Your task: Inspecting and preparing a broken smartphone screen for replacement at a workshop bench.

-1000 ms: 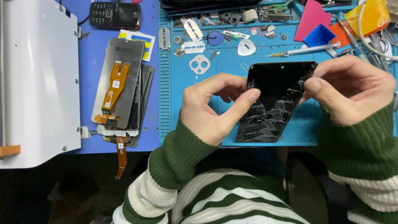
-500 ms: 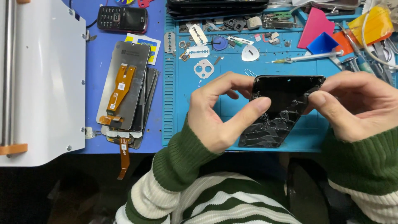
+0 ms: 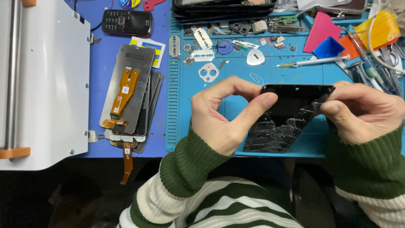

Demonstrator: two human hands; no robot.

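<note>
A cracked black phone screen (image 3: 287, 118) is held between both hands over the blue work mat (image 3: 236, 80). My left hand (image 3: 223, 116) pinches its left edge with thumb and forefinger. My right hand (image 3: 365, 112) grips the right upper corner, where the shattered glass bends away in a broken triangle. The lower part of the screen (image 3: 265, 141) is badly splintered. Green ribbed cuffs cover both wrists.
A stack of phone display panels with orange flex cables (image 3: 128, 97) lies left of the mat. A white machine (image 3: 38, 84) fills the far left. A black keypad phone (image 3: 126, 22), razor blades (image 3: 202, 46), picks, a syringe (image 3: 314, 62) and coloured plastic cards (image 3: 322, 31) lie at the back.
The view has shifted slightly. My hands have bent the screen further, so its right side now folds away along a diagonal crack.
</note>
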